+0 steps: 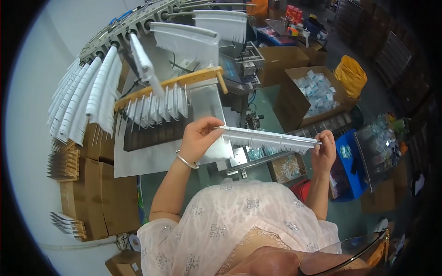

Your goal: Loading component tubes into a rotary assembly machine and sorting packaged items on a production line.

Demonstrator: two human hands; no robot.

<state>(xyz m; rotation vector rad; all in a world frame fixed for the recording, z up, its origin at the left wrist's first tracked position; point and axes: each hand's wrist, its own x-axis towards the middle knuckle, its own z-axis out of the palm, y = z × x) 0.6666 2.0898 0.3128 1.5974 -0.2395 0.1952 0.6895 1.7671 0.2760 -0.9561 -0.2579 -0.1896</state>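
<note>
The person holds a long thin metal bar (269, 136) out in front of their body, level with the chest. A row of small white pieces hangs down from it like the teeth of a comb. The left hand (199, 138) pinches the left end of the bar, with the fingers curled around it (there is a silver bracelet (186, 161) on that wrist). The right hand (324, 152) holds the right end, with the thumb and fingers closed on the tip.

Just past the left hand is a wooden rack (170, 85) with more white pieces hanging from it in a row. Behind it a machine (138, 27) has many arms that stick out like a fan, and each arm carries the same white pieces. To the left, brown cardboard boxes (99, 184) are stacked up, with bundles of thin pins resting on them.

To the right, an open cardboard box (294, 99) holds little clear packets, but they are too small to tell what is inside. A blue bin (348, 161) sits on the floor near the right hand.
</note>
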